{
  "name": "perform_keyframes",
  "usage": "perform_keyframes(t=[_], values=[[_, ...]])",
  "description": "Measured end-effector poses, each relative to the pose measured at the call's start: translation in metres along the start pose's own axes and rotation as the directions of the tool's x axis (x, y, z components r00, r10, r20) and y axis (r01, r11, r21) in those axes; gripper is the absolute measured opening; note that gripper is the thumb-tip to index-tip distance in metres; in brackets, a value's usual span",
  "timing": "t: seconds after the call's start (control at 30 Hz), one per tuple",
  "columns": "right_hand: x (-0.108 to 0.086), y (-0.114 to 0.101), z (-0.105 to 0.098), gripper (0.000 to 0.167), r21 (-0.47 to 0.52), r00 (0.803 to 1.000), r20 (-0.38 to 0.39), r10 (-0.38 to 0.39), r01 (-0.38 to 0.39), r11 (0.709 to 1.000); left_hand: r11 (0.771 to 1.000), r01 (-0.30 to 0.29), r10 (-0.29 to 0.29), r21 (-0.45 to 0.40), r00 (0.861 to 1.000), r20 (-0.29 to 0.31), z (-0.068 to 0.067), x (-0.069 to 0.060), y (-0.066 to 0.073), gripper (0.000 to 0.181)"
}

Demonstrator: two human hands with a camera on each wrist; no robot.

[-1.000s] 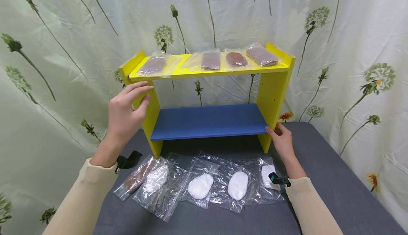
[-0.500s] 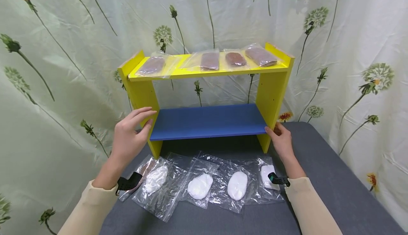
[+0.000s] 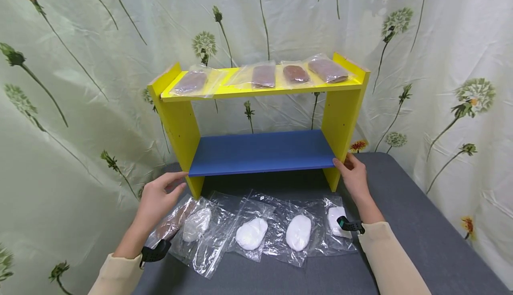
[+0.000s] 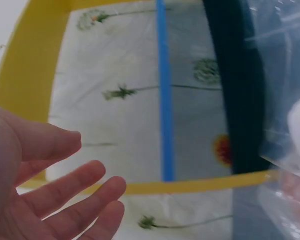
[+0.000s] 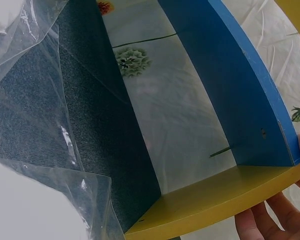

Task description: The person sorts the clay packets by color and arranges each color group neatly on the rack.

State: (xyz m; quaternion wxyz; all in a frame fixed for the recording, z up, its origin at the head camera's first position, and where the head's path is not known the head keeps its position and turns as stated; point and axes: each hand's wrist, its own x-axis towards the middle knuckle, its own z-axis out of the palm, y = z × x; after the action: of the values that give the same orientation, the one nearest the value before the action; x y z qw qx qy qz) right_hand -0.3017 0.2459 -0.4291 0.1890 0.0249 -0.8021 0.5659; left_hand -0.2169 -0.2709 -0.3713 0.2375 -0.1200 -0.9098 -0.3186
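A yellow shelf unit (image 3: 344,117) with a blue lower board (image 3: 260,152) stands on the table. My right hand (image 3: 354,175) grips its right side panel low down, thumb at the front near the board's corner, fingers round the outside; the right wrist view shows these fingers (image 5: 277,215) along the yellow edge. By the left panel, level with the board's front corner, is my left hand (image 3: 158,197). Its fingers are extended, thumb apart, and it holds nothing; whether the fingertips touch the panel I cannot tell. Clear bags with brown slabs (image 3: 264,76) lie along the top board.
In front of the unit lie several overlapping clear zip bags with white flat pieces (image 3: 298,232). A bag with a brown piece (image 3: 170,224) sits at the left, partly behind my left wrist. Flower-patterned cloth (image 3: 441,86) hangs behind the grey table (image 3: 405,224).
My left hand has come down along the left panel, from near the top board to the blue board's corner. My right hand and the unit stay put.
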Motion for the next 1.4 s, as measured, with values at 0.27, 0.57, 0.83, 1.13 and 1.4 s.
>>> perform_keyframes(t=[0.27,0.57,0.83,1.13,1.4], values=[[0.000,0.000,-0.003,0.052,-0.003,1.000,-0.015,0.027,-0.027,1.000,0.992,0.123,-0.123,0.014,0.985,0.123,0.005,-0.009,-0.026,0.035],[0.000,0.000,-0.005,0.053,-0.014,1.000,-0.008,0.020,-0.020,1.000,0.980,0.153,-0.182,0.124,0.943,0.277,0.010,-0.010,-0.064,0.041],[0.004,-0.001,0.001,0.052,0.010,1.000,-0.003,0.003,-0.003,1.000,0.946,0.205,-0.299,0.250,0.849,0.436,0.018,-0.014,-0.093,0.063],[0.003,0.005,0.001,0.051,0.017,1.000,0.014,-0.006,0.006,1.000,0.939,0.220,-0.324,0.264,0.825,0.463,0.038,-0.030,-0.110,0.079],[0.002,0.005,-0.001,0.051,0.004,1.000,0.011,-0.004,0.004,1.000,0.925,0.280,-0.370,0.256,0.812,0.450,0.044,-0.029,-0.108,0.083]])
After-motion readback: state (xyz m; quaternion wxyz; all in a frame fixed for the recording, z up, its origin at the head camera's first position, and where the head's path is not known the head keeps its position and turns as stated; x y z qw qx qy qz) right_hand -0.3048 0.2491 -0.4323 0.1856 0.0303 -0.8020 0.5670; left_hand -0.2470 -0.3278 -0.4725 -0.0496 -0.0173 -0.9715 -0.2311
